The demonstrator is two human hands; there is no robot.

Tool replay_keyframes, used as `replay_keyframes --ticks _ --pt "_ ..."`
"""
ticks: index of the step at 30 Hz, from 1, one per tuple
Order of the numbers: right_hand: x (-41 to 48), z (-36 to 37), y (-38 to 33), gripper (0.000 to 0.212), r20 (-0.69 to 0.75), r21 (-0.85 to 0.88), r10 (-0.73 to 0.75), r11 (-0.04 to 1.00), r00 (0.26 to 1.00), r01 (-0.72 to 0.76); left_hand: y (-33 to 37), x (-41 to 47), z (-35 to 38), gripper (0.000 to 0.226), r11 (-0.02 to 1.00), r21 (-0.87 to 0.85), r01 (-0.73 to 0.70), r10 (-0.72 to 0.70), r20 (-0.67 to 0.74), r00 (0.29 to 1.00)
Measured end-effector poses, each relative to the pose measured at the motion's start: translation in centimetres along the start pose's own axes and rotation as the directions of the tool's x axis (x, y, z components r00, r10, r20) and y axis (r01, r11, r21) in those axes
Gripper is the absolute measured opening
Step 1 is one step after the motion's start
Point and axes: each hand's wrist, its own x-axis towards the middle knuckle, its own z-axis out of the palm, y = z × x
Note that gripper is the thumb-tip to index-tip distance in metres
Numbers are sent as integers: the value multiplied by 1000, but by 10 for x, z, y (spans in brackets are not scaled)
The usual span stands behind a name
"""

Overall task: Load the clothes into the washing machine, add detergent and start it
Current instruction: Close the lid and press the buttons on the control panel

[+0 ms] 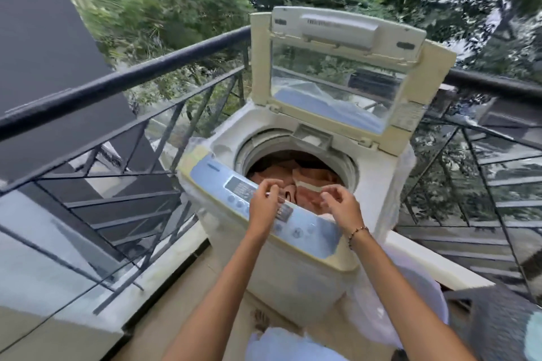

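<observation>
Rust-brown clothes (296, 176) lie bunched in the drum of the washing machine (378, 184), close to the rim, so loading looks done. Its lid (337, 73) stands up at 12 o'clock, keeping the mouth free. Over the control panel (208, 173) at 6 o'clock, the right hand (341, 205) is loosely curled, grasping nothing. The left hand (264, 202) curls near a white sliver, but I cannot tell if it grips.

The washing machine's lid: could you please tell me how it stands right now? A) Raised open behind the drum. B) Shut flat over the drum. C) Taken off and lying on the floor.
A: the lid stands tilted up behind the drum, whose uncovered opening shows brownish clothes inside.
</observation>
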Motion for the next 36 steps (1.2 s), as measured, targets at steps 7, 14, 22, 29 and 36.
replay_keyframes --ticks 7,14,22,29,36 --pt "43 49 -15 11 -61 -22 63 998 996 -64 6 67 -20 19 994 -88 67 -60 79 995" --pt "78 84 -38 12 -110 -15 80 996 991 -82 12 124 -21 23 993 -101 54 -41 125 991" --pt "108 87 -54 12 -242 5 102 995 965 -104 18 190 -5 29 990 -66 124 -110 192 975" --pt "135 101 -56 11 -408 113 218 976 887 -188 14 232 8 29 993 75 87 -108 356 928" --pt "166 118 -52 40 -450 99 388 917 804 -387 6 269 20 52 975 196 101 -192 529 826"
